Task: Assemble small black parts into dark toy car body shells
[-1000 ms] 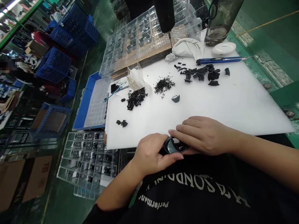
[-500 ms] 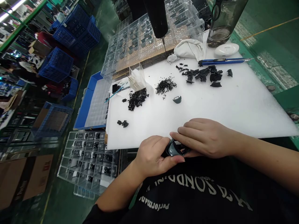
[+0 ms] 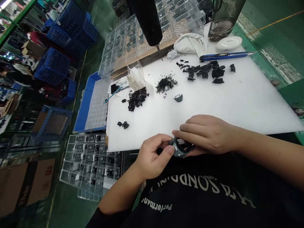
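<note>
Both my hands hold a glossy dark grey curved plastic shell (image 3: 179,150) at the near edge of a white foam board (image 3: 237,107). My left hand (image 3: 152,156) pinches its left side between thumb and fingers. My right hand (image 3: 206,134) presses its fingers over the top and hides part of the shell. A smaller grey half-round piece (image 3: 178,98) lies on the board ahead of my hands. Around it are a pile of tiny black bits (image 3: 166,84) and heaps of black plastic scraps (image 3: 137,98).
A black electric screwdriver (image 3: 143,19) hangs over transparent parts trays (image 3: 152,31). A blue utility knife (image 3: 224,56), white cloth (image 3: 190,43) and bottle (image 3: 224,19) stand beyond the scraps. A blue-framed tray (image 3: 91,106) and a transparent tray of black parts (image 3: 90,164) lie left.
My left thumb has shifted and the shell has tilted, showing more of its grey face. My view has swung slightly, and the items on the board have not moved.
</note>
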Available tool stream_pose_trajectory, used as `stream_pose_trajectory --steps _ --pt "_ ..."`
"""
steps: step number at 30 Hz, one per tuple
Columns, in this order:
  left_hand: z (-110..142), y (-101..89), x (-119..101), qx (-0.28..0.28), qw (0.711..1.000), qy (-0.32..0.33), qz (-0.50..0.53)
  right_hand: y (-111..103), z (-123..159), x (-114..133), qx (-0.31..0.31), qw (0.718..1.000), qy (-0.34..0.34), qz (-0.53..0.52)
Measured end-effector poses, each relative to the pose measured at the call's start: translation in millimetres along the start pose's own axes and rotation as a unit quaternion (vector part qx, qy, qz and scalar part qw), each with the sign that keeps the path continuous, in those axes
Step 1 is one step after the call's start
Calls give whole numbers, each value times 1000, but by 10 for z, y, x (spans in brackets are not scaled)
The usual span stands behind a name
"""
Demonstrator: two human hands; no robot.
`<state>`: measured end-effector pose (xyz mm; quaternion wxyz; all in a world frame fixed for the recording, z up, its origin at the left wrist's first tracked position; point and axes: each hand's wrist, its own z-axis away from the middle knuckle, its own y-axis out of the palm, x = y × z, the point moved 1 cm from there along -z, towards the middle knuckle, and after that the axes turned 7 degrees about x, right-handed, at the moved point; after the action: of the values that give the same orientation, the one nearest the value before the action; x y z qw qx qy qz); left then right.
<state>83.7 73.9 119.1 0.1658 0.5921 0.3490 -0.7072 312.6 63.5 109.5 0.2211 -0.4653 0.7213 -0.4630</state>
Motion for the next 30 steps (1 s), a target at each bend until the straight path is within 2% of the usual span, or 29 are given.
stream_pose_trajectory --steps 14,22,30 --pt "2 29 12 -9 1000 14 -5 6 18 -19 -3 1000 2 -12" --pt "14 70 58 23 990 -2 136 -6 47 -39 -6 1000 6 -11" --pt "-27 119 -31 12 988 -49 147 -27 73 -52 -11 1000 -5 -15"
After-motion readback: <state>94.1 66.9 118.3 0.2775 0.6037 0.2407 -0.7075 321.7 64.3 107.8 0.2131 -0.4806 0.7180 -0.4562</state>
